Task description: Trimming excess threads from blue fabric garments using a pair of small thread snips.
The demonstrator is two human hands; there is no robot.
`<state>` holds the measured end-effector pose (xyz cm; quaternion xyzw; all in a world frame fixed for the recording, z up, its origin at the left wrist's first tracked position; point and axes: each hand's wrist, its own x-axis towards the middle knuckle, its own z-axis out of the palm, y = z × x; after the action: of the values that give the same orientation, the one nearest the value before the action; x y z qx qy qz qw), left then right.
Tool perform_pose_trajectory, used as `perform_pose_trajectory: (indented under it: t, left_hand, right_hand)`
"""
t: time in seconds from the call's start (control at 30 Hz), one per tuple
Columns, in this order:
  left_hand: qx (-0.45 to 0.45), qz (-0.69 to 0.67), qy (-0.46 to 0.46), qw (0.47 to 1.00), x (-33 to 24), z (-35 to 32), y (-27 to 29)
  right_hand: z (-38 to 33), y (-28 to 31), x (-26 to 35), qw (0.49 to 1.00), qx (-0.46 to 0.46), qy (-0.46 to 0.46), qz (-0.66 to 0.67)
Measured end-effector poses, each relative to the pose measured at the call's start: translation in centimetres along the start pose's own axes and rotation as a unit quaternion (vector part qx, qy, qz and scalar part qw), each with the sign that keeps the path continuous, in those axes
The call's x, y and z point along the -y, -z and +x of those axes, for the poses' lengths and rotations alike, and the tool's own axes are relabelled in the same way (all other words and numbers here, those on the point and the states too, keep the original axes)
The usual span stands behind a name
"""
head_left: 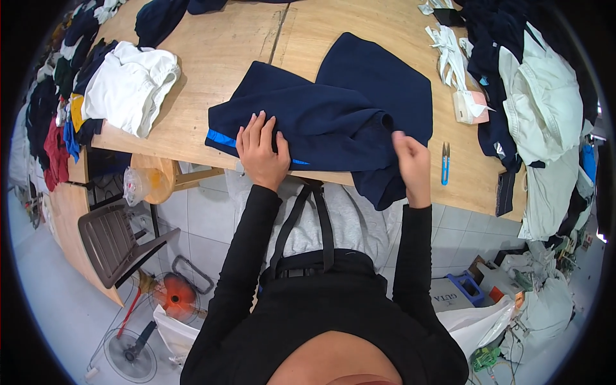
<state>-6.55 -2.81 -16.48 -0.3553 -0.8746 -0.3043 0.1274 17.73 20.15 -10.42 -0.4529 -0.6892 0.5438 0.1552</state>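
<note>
Left hand point(262, 151) flat, fingers spread, pressing navy garment point(333, 115) near its blue stripe point(221, 138) | right hand point(410, 160) pinching garment's folded edge | garment lies on wooden table point(224, 58), near edge | blue thread snips point(444, 163) just right.

We see a plywood worktable point(244, 45), on it a navy garment point(333, 115), folded white cloth point(131, 86), blue thread snips point(444, 163), white fabric strips point(449, 54), piled pale and dark clothes point(539, 96) at right.
</note>
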Motion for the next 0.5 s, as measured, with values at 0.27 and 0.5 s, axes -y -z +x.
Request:
perform_pose_trajectory:
  t: [0.27,0.5]
  left_hand:
    - [0.002,-0.035,0.007,0.999,0.4,-0.1,0.6]
    - [0.050,-0.368,0.047,0.927,-5.6,2.3,6.5]
  right_hand:
    - [-2.8,-3.1,3.8,0.973,0.024,0.041,0.224]
    - [-6.2,-3.4,5.7,0.968,0.044,0.016,0.247]
